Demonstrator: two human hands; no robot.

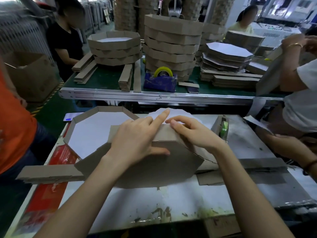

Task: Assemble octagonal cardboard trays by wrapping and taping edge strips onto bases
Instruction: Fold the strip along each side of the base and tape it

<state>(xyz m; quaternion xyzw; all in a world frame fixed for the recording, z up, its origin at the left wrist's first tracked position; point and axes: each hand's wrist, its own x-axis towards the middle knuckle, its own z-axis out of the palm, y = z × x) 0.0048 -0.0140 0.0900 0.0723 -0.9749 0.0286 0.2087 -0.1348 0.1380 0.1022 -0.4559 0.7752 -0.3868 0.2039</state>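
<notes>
Matt brown cardboard strip, white-faced tray, scuffed white tabletop.

Tray left of base — tape dispenser right.
</notes>
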